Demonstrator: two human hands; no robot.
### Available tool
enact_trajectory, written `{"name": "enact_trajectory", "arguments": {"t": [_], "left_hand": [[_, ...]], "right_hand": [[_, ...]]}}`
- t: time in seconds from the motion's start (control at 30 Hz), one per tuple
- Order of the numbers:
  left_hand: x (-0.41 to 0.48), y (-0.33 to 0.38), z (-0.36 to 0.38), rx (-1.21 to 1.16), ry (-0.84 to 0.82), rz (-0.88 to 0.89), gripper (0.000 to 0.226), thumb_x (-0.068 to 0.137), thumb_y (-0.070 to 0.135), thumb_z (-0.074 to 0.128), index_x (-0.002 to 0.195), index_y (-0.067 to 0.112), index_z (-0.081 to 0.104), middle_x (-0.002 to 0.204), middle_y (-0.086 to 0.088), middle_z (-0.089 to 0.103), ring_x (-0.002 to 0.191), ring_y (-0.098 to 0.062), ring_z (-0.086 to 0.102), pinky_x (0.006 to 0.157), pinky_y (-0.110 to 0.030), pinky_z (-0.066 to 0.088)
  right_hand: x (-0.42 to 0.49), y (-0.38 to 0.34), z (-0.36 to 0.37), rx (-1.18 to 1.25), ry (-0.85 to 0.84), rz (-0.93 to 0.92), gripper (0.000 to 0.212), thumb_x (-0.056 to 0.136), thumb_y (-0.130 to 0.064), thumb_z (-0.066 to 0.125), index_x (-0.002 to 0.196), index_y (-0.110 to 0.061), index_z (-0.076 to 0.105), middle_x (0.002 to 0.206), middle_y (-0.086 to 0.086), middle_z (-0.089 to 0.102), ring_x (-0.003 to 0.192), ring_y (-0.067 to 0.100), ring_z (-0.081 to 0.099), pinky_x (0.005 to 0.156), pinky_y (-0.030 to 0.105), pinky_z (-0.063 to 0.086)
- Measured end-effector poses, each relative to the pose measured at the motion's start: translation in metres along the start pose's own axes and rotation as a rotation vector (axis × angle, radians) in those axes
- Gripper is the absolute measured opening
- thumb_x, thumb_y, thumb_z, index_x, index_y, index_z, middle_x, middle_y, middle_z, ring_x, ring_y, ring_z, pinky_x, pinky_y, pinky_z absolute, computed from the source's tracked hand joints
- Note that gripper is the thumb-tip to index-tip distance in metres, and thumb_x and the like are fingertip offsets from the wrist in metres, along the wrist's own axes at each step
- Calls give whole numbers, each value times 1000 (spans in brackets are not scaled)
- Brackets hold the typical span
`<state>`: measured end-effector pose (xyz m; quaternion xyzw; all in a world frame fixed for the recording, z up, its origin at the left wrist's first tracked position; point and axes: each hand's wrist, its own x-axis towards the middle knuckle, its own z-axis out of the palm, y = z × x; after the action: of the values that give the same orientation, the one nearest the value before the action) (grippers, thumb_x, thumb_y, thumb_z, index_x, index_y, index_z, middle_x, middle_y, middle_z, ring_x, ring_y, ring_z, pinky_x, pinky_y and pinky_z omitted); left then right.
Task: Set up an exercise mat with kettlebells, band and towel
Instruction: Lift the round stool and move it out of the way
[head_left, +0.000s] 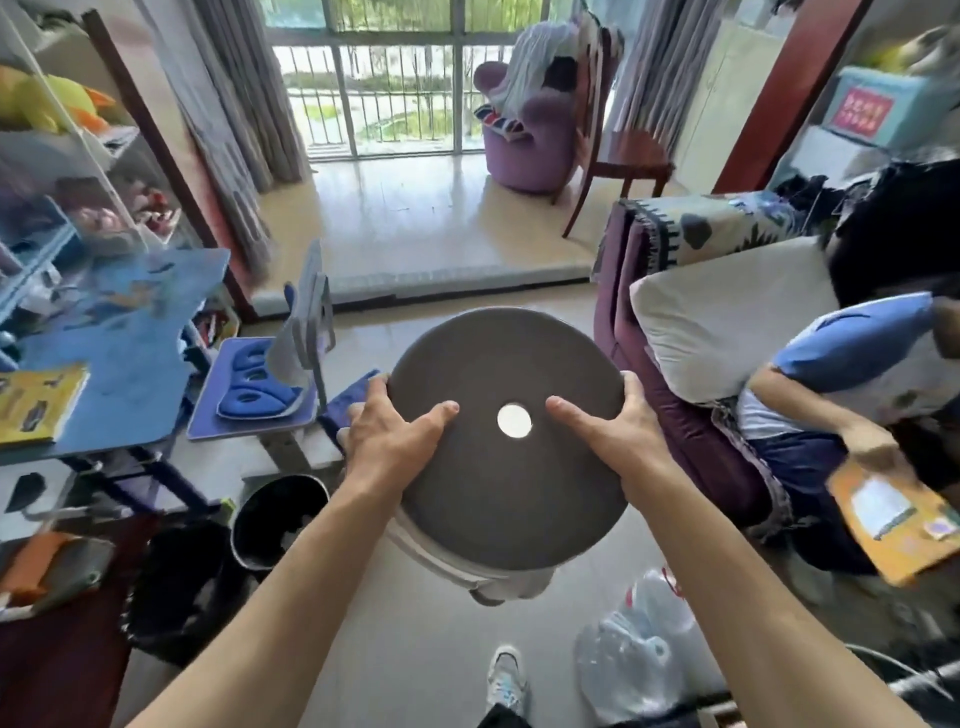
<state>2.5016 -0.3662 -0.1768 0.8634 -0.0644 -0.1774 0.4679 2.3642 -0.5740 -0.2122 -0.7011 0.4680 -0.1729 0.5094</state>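
Note:
I hold a round stool (498, 488) with a dark grey seat, a round hole near its middle and a white base, lifted off the floor in front of me. My left hand (387, 426) grips the seat's left rim, thumb on top. My right hand (610, 431) grips the right rim the same way. A folded blue towel (345, 397) lies on the floor just behind my left hand. No mat, kettlebells or band are in view.
A blue child's desk (119, 332) and chair (270, 384) stand at left, with a black bin (275, 519) near them. A purple sofa (675, 410) with a seated person (831, 415) is at right. Plastic bags (639, 654) lie near my foot. A raised platform (415, 228) leads to the window.

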Motion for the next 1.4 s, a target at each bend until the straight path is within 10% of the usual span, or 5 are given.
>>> {"name": "enact_trajectory", "arguments": {"t": [0.97,1.4], "left_hand": [[584,100,197,-41,-170,-172,99,52,86,61,135,36,43,129,0,55,127,-29,51,108,-50,46],[704,-39,295,-60,-108,-364,97,50,86,67,132,40,42,129,4,59,119,-22,59,101,-46,53]], "right_hand": [[554,-104,192,-123,50,207,116,41,-103,54,137,-40,42,137,1,58,126,28,57,108,52,47],[694,29,314,-115,-153,308,49,83,-64,61,125,-43,47,131,1,54,109,21,60,96,45,51]]}}
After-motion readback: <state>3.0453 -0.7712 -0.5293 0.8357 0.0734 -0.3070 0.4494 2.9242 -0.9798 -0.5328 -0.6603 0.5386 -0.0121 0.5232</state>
